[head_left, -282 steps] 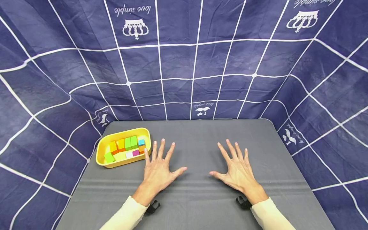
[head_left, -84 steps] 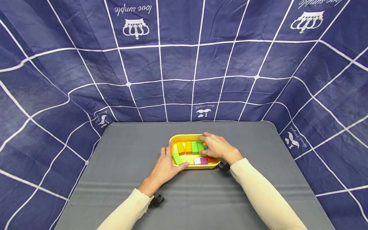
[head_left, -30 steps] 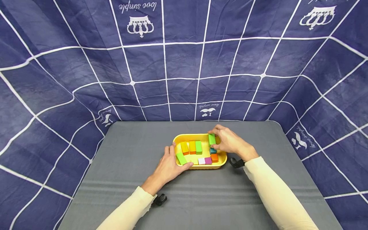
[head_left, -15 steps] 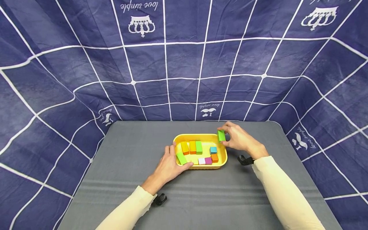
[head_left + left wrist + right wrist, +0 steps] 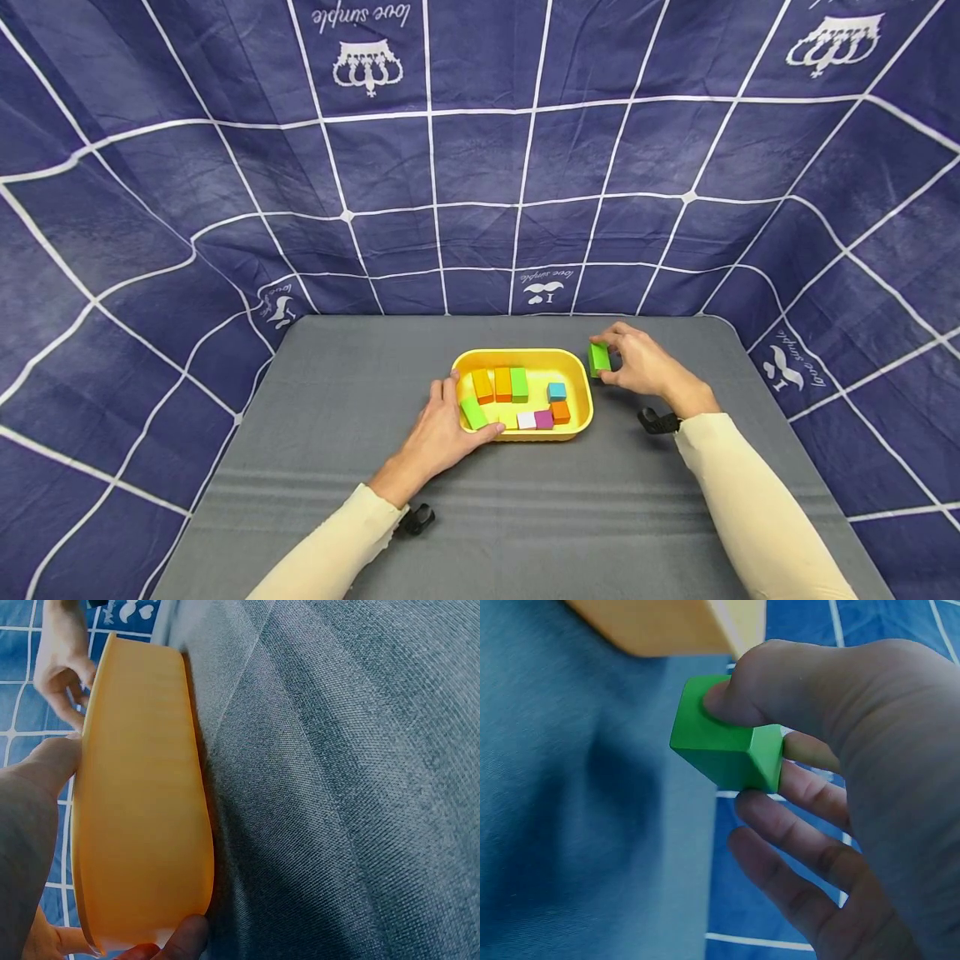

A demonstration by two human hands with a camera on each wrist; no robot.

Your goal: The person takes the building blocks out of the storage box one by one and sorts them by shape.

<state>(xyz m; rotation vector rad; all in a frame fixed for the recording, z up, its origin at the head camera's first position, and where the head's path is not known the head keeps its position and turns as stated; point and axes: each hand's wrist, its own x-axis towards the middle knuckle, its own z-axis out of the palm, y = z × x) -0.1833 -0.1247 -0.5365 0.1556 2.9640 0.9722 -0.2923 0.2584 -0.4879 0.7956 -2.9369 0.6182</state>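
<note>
The left hand (image 5: 441,433) grips the tub (image 5: 142,795) at eight o'clock, likely steadying it; the right hand (image 5: 639,364) pinches a green block (image 5: 599,361) beyond two o'clock.

You were in a cloth-screened booth (image 5: 476,237), set out like a recording or test station rather than a furnished room. Navy-blue cloth with white grid lines (image 5: 476,158) walled the left, far and right sides, its white crowns (image 5: 368,65) printed upside down. Woven grey fabric (image 5: 360,392) covered your work surface (image 5: 540,517), and you wore black wrist devices (image 5: 663,426). Whether that meant home or lab was unclear.
</note>
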